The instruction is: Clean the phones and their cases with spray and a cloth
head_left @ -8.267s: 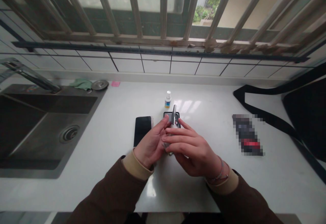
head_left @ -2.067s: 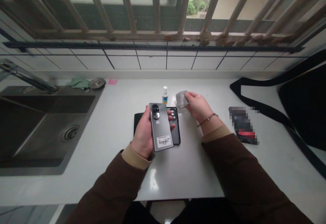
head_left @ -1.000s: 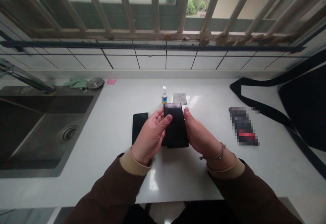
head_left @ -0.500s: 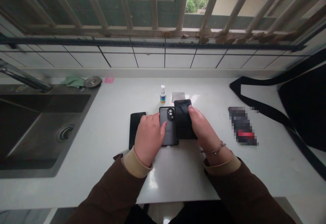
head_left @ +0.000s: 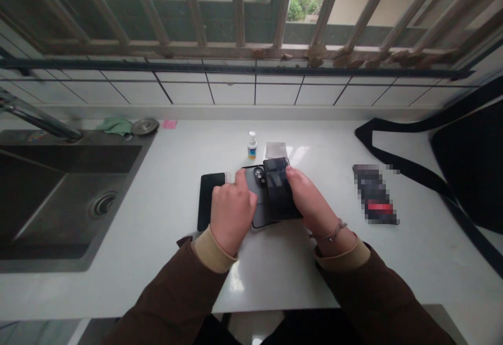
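My right hand (head_left: 308,190) grips a black phone (head_left: 280,190), with its thumb along the right side near the top. The phone is slightly tilted and overlaps the right part of a grey phone case (head_left: 259,206) with a dark rim and a camera section near its top. My left hand (head_left: 232,209) is closed round the left edge of the case; its fingertips are partly hidden. Left of that hand lies a flat, dark phone-shaped slab (head_left: 205,201), partly covered by the hand.
Behind the hands stand a small white bottle (head_left: 252,146) and a flat greyish square (head_left: 276,149). A sink (head_left: 113,177) is at the left, with a green cloth (head_left: 115,125) and a metal lid (head_left: 144,126) behind it. A black strap (head_left: 408,169) and a blurred-out item (head_left: 373,196) lie right.
The phone in my right hand has shifted slightly left and down and tilted, covering more of the case. The case has turned a little, and my left hand's grip on it has changed.
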Action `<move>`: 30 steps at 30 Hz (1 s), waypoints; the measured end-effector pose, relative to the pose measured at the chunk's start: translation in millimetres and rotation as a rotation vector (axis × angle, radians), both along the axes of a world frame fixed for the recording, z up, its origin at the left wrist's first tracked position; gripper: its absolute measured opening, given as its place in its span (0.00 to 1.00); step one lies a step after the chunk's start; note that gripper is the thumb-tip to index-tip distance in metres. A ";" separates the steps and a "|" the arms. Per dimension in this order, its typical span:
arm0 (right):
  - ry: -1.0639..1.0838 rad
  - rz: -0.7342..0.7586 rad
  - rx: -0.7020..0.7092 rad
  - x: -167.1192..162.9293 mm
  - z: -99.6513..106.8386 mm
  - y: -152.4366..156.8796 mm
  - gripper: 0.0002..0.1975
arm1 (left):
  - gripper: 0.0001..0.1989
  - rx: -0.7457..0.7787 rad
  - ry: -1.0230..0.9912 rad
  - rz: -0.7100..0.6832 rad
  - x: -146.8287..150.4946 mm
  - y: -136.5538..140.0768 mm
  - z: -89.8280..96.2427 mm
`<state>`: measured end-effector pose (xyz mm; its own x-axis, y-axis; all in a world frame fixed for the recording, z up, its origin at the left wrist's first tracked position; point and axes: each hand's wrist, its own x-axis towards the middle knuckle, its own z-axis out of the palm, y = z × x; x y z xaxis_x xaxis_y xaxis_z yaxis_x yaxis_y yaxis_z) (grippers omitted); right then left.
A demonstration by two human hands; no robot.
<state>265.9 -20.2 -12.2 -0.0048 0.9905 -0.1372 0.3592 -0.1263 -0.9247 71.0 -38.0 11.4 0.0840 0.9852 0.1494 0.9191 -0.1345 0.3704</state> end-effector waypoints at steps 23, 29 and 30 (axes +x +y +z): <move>-0.248 -0.049 0.008 -3.6 18.5 -10.7 0.34 | 0.19 -0.583 -1.387 0.089 7.6 10.4 -18.7; -0.402 -0.038 0.207 -4.1 22.2 -12.5 0.34 | 0.18 -0.563 -1.419 0.061 7.0 9.5 -17.3; -0.428 -0.034 0.224 -3.7 23.7 -13.3 0.33 | 0.19 -0.562 -1.429 0.067 6.7 9.4 -16.8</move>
<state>262.2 -33.5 11.5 0.0381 0.9945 0.0972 0.7122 0.0412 -0.7008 77.6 -28.6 -5.5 0.1531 0.9361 -0.3167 -0.2388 0.3460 0.9073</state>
